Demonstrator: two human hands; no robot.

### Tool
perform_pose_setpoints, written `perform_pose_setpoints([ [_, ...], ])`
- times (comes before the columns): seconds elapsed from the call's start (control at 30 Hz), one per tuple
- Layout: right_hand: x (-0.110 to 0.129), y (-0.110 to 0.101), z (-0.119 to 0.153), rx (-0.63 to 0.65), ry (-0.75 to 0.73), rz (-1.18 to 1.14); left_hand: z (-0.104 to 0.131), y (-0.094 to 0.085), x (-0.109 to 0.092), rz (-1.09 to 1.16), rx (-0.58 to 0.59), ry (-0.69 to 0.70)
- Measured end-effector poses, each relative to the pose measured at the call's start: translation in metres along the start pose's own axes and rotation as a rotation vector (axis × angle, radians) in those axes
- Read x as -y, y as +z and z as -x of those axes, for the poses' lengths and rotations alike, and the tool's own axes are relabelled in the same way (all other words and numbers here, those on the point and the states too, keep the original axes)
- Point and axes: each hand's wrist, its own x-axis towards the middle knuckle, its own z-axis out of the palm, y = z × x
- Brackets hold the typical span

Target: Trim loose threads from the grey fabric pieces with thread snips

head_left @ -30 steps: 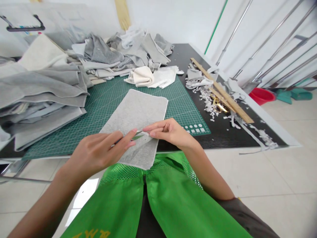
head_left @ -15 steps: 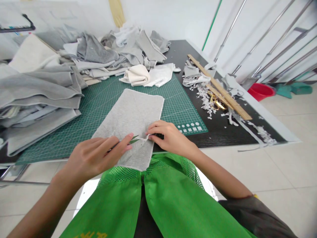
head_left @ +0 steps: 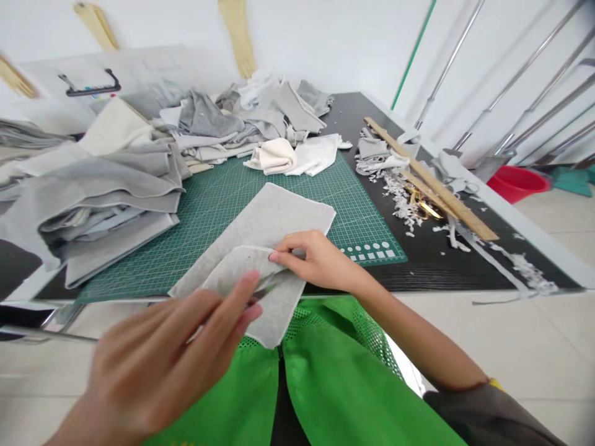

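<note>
A light grey cloth piece (head_left: 283, 214) with a stitched edge lies over the front edge of the green cutting mat (head_left: 214, 204), its lower corner hanging towards my lap. Part of it is folded up. My right hand (head_left: 316, 257) pinches the stitched edge of that fold between thumb and fingers. Closer to the camera, my left hand (head_left: 171, 353) is closed around small thread snips (head_left: 266, 290), whose blades point right, towards the cloth. Motion blurs the blades and left fingertips, and the snips' handles are mostly hidden in the palm.
Stacked grey cloths (head_left: 116, 179) stand left, and a heap of cloth (head_left: 223, 124) lies at the back. On the right are wooden rulers (head_left: 437, 179), gold-handled scissors (head_left: 425, 204) and fabric scraps (head_left: 402, 198). A red basin (head_left: 518, 183) stands beyond the table.
My left hand has pulled back towards the camera with the snips, away from the seam. The cloth now shows a folded-up flap at my right fingers. The view has shifted somewhat.
</note>
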Motion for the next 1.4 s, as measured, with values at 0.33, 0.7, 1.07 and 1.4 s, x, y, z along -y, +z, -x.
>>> perform_pose_setpoints([
  [0.33, -0.005, 0.004, 0.006, 0.048, 0.033, -0.204, 0.0, 0.047, 0.027, -0.079, 0.051, 0.066],
  [0.7, -0.006, -0.004, 0.013, 0.111, -0.031, -0.291, -0.003, 0.043, 0.024, -0.157, 0.015, 0.209],
  [1.07, -0.01, -0.002, 0.022, -0.017, 0.081, -0.111, 0.002, 0.049, 0.023, -0.041, -0.074, 0.21],
  [1.4, -0.011, -0.001, 0.022, 0.009, 0.102, -0.217, -0.003, 0.049, 0.018, -0.152, 0.011, 0.203],
])
